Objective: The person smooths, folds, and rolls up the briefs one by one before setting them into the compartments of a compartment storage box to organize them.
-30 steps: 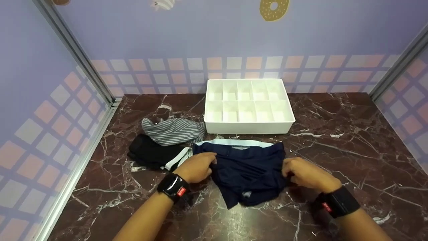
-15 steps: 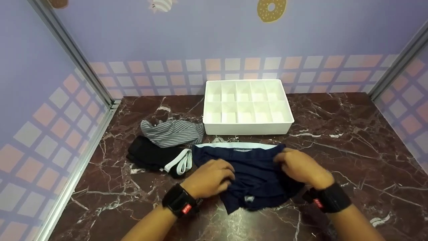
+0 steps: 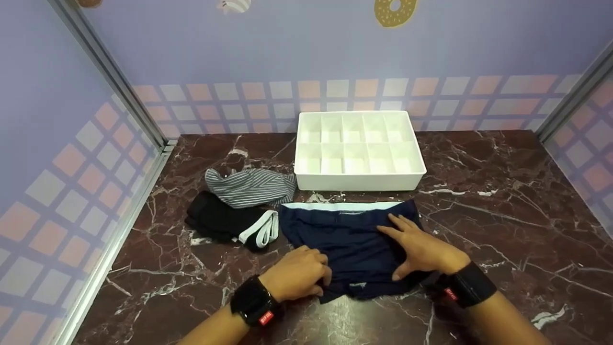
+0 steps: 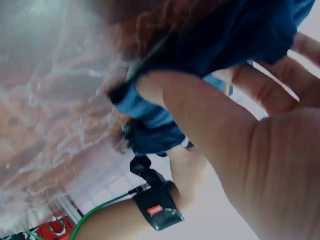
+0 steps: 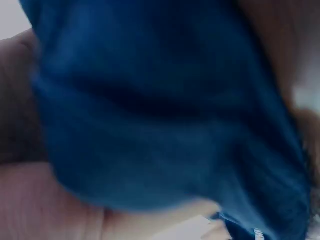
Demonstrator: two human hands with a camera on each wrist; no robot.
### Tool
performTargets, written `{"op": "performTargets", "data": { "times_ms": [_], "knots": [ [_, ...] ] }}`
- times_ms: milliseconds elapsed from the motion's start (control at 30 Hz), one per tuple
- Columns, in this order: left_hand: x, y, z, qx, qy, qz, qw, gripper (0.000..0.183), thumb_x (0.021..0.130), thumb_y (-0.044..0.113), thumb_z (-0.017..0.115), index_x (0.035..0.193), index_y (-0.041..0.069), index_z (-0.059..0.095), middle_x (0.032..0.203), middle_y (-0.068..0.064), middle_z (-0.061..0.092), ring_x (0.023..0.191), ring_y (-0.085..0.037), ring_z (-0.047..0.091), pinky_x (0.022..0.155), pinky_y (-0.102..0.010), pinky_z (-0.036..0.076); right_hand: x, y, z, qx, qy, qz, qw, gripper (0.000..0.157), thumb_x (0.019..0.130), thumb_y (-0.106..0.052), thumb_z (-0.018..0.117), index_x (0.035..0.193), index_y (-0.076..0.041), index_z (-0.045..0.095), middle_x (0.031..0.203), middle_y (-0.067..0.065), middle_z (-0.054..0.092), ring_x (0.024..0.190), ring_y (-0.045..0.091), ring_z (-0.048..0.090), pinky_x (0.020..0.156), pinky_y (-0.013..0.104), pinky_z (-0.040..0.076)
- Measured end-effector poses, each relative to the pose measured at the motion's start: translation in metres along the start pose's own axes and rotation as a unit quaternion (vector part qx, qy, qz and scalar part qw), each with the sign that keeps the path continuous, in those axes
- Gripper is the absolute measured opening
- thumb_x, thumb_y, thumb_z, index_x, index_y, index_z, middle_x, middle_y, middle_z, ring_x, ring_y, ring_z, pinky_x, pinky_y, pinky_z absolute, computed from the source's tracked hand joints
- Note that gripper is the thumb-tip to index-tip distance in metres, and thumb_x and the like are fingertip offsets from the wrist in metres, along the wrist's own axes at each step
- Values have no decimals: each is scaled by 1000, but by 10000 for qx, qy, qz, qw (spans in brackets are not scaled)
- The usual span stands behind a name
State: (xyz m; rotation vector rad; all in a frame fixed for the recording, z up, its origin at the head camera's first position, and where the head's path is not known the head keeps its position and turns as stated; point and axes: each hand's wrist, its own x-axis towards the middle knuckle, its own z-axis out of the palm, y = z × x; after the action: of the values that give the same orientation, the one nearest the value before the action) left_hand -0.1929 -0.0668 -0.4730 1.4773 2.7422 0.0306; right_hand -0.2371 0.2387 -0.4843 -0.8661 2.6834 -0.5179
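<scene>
Navy boxer briefs (image 3: 357, 244) lie spread on the marble-patterned table, their pale inner waistband toward the back. My left hand (image 3: 299, 273) pinches the lower left leg hem with curled fingers; in the left wrist view the thumb (image 4: 200, 107) lies against the navy cloth. Over the right side of the briefs, my right hand (image 3: 426, 249) rests with fingers spread and fairly straight. Blurred navy cloth (image 5: 150, 110) fills most of the right wrist view and hides much of that hand.
A white divided box (image 3: 359, 182) with two rows of compartments stands behind the briefs. To the left lie a crumpled grey striped garment (image 3: 254, 187) and a black garment (image 3: 215, 218) with a white band. Patterned walls (image 3: 268, 48) enclose the back and sides.
My left hand has moved down from the briefs' upper left side to the lower left hem. My right hand has let go of the right edge and spread its fingers; the cloth lies flatter.
</scene>
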Motion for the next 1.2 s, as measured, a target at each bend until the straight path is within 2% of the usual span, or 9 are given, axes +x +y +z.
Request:
{"op": "performTargets", "data": {
  "times_ms": [200,400,500,633,767,900,967,1067,1200],
  "knots": [
    [-13,2,-8,-588,-122,-58,9982,24,66,24,80,87,26,69,86,12,55,83,-8,56,71,-26,45,-5,6,-8,116,-399,53,9991,124,45,-30,90,147,-13,22,150,26,4,136,46,3,99,63,25],
    [-19,-9,-11,-984,-30,-110,9951,16,72,21,77,85,25,71,94,14,59,90,-6,56,76,-25,47,-11,12,-16,7,-393,193,9990,127,42,-22,91,147,-12,20,149,30,5,134,49,4,98,64,25],
    [-24,-15,-17,-1145,30,-414,9926,17,76,21,74,93,24,71,101,13,60,96,-6,56,83,-27,47,-11,11,-19,-107,-465,370,9982,128,42,-26,91,147,-12,20,148,30,6,133,51,7,96,66,27],
    [-32,-21,-23,-808,475,-1120,9893,12,79,23,71,91,23,70,96,11,60,89,-8,56,78,-28,49,-4,-4,-24,-390,-451,449,9972,124,46,-45,87,146,-10,23,148,31,12,133,50,11,97,66,23],
    [-38,-20,-23,-524,591,-1579,9843,6,73,20,72,71,23,68,74,11,59,68,-10,56,59,-29,48,25,-31,-24,-672,-160,-155,9975,102,65,-52,76,142,-3,31,145,31,21,131,49,20,101,62,23],
    [-38,-16,-14,-523,421,-1564,9854,10,68,20,75,65,23,66,66,11,57,61,-12,56,53,-30,45,65,-55,-18,-684,113,-1156,9909,66,85,-26,66,137,4,38,143,28,29,129,45,29,103,55,27],
    [-34,-12,-9,-453,509,-1393,9879,8,69,23,76,72,22,68,73,9,58,67,-13,56,58,-31,46,84,-63,-14,-643,121,-1507,9864,56,87,-12,61,136,3,39,144,24,31,130,40,32,105,50,27],
    [-26,-7,-1,-217,794,-1189,9895,17,71,29,76,84,20,70,85,7,58,77,-13,54,68,-30,46,107,-71,-5,-825,-37,-1833,9796,56,85,1,56,138,-1,39,145,17,33,131,34,33,106,46,28],
    [-14,-2,6,45,870,-1132,9897,33,71,38,76,97,20,67,96,6,56,87,-12,52,76,-29,46,126,-75,7,-1469,-258,-2078,9667,59,84,-2,57,140,-5,38,147,13,32,133,32,32,104,49,30]
  ]
}}
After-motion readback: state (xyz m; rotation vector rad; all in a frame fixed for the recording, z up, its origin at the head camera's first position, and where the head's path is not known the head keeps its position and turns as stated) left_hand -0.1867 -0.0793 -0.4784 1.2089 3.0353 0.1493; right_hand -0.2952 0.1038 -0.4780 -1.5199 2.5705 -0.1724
